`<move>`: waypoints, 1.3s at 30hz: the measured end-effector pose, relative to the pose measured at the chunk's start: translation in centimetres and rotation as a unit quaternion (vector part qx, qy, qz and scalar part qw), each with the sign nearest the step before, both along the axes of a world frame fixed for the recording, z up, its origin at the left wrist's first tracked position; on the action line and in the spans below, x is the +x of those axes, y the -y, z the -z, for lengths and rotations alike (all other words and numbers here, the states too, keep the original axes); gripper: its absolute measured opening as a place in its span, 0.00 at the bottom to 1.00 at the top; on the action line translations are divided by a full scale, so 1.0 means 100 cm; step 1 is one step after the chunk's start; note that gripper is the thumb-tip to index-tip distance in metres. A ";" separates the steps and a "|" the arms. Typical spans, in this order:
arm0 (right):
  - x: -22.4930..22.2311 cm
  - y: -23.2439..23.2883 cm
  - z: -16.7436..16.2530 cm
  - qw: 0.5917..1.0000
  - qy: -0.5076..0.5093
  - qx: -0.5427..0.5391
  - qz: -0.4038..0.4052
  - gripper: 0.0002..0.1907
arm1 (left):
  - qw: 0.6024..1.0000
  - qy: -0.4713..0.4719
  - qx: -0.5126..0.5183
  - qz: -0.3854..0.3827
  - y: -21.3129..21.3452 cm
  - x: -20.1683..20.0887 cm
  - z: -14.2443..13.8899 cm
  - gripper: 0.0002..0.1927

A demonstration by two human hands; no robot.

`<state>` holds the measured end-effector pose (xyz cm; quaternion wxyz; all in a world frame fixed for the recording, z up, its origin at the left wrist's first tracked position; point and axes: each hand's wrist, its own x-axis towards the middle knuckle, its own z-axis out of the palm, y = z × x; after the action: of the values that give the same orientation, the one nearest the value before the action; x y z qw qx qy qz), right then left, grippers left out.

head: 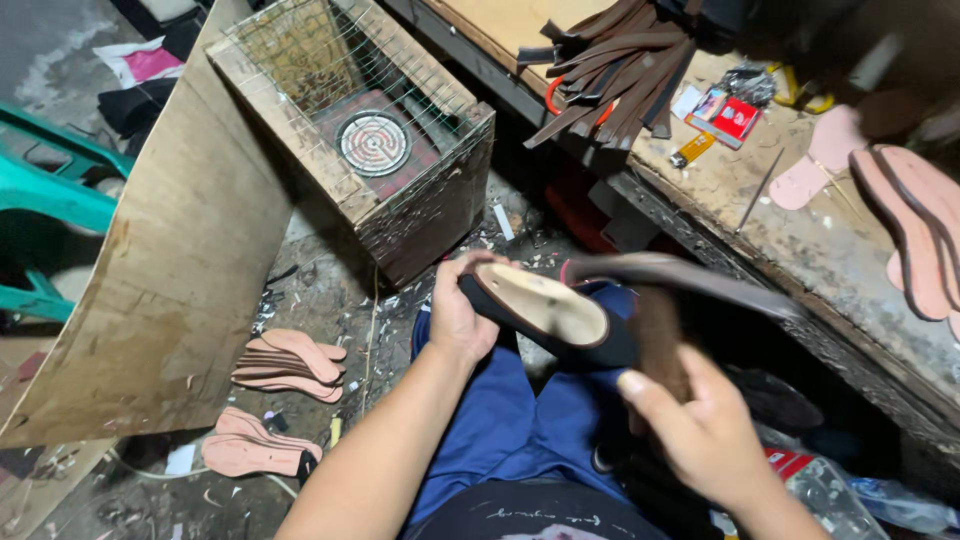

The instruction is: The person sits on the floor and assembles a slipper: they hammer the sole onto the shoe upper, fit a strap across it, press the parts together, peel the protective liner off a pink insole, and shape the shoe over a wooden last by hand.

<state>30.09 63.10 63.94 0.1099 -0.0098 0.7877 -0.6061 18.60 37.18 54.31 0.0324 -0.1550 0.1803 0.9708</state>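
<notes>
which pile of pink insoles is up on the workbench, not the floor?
The pink insoles at the far right, on the workbench. The other two piles lie on the floor beside the cardboard sheet.

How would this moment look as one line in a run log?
left hand: grips black shoe, sole up | right hand: holds brown brush, blurred | floor: pink insoles | wire-topped heater box

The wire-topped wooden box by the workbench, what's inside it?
Through the mesh of the wooden box, a round coil heater sits on a reddish base. The box's lower interior is hidden by its walls.
</notes>
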 end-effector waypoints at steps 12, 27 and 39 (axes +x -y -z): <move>-0.021 0.048 -0.083 0.928 -0.325 -0.173 0.047 0.13 | 0.980 0.064 -0.181 -0.059 -0.012 -0.014 0.023 0.19; -0.033 0.037 0.011 0.966 -0.028 0.245 -0.082 0.18 | 0.950 0.117 -0.266 -0.115 -0.001 -0.023 0.033 0.15; 0.002 -0.078 0.086 0.948 -0.151 0.264 0.090 0.25 | 0.431 -0.282 -0.850 0.108 -0.017 0.007 -0.041 0.19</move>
<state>30.25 70.91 55.31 -0.0672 -0.0010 0.9244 -0.3754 19.25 38.84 58.43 -0.0640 0.1991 0.9289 0.3055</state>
